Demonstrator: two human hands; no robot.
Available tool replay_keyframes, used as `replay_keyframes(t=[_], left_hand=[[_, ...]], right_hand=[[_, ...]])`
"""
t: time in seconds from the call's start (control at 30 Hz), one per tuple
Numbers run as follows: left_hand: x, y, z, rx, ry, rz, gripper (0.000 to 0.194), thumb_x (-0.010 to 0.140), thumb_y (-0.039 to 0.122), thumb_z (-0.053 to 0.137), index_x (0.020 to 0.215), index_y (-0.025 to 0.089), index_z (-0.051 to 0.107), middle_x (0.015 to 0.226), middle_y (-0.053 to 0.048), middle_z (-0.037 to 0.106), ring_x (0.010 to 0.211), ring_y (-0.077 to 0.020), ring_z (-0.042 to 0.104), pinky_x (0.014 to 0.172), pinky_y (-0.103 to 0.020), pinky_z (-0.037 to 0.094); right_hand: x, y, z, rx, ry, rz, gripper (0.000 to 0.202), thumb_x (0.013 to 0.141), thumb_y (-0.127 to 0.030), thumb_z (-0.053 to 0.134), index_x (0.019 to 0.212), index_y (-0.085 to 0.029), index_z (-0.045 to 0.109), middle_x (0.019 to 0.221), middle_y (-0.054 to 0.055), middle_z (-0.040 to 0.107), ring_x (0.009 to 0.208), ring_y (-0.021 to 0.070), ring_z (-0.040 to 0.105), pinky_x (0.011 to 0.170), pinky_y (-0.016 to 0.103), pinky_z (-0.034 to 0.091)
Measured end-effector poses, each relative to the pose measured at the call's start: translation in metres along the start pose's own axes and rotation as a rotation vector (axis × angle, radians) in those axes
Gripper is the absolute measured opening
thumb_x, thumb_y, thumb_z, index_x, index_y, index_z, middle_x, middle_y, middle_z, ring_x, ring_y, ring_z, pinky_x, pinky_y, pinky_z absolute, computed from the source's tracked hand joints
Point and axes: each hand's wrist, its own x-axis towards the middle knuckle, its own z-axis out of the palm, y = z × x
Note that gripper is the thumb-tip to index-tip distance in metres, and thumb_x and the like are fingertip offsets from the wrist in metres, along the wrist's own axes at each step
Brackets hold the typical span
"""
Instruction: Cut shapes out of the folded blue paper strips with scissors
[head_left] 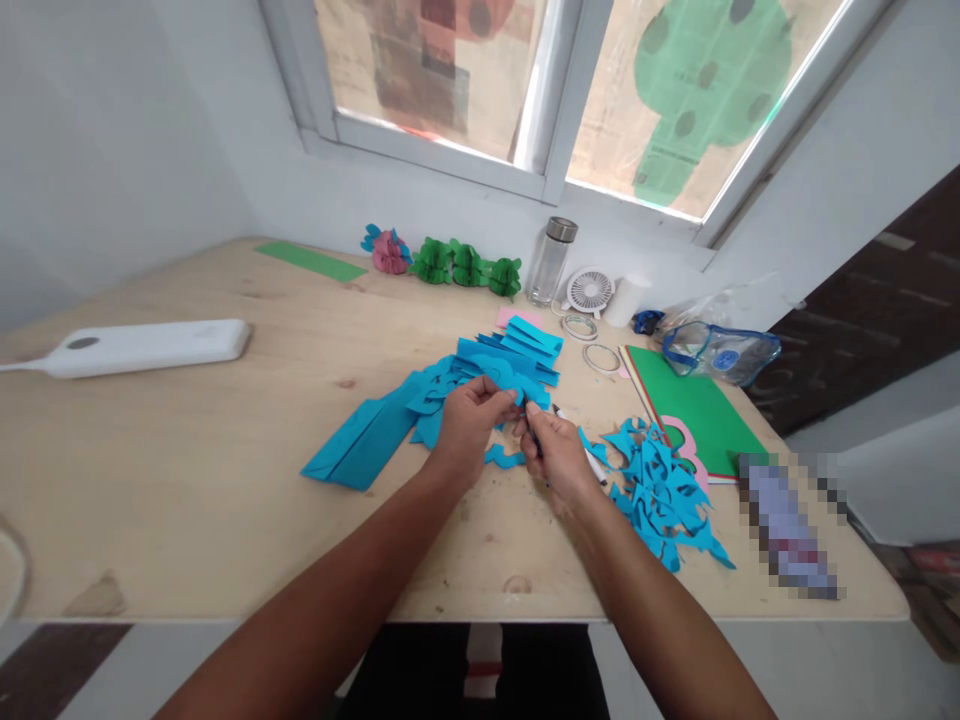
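Over the middle of the table, my left hand (465, 428) is closed, pinching a piece of blue paper (511, 376) with a curved cut edge. Close against it, my right hand (559, 456) is closed around dark-handled scissors (533, 436), mostly hidden by the fingers. Folded blue paper strips (367, 440) lie left of and behind my hands, some stacked loosely. A cut wavy blue strip (504, 457) rests just below the fingers. Beside my right hand lies a white marker (592, 464), partly covered. Right of that spreads a heap of blue paper scraps (660, 490).
Along the wall stand green paper ornaments (466, 264), a pink paper ornament (389, 252), a glass bottle (549, 265) and a small fan (589, 291). Tape rolls (601, 358), coloured sheets (701, 415) and a clear pouch (724, 355) lie right. A white power strip (150, 345) lies left.
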Motion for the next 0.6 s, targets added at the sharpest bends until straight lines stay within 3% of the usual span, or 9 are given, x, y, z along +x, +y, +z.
replay_keyframes(t=[0.33,0.6], left_hand=[[0.0028,-0.0015,-0.0033,0.048,-0.024,0.030,0.022,0.060,0.024,0.066,0.052,0.018,0.047,0.050,0.004,0.049,0.050,-0.0099,0.046,0.049,-0.023,0.039],[0.0080,0.0005,-0.0086,0.080,-0.061,-0.028,0.022,0.059,0.028,0.067,0.053,0.018,0.049,0.049,0.002,0.053,0.050,-0.0120,0.051,0.047,-0.023,0.041]], right_hand=[[-0.0021,0.0000,0.0018,0.023,-0.013,0.027,0.044,0.070,-0.060,0.062,0.064,-0.017,0.055,0.040,-0.009,0.041,0.028,0.0025,0.024,0.031,0.019,0.012],[-0.0037,-0.0036,-0.0009,0.077,-0.078,0.088,0.046,0.070,-0.061,0.063,0.068,-0.016,0.056,0.042,-0.008,0.042,0.030,0.0020,0.026,0.032,0.019,0.012]])
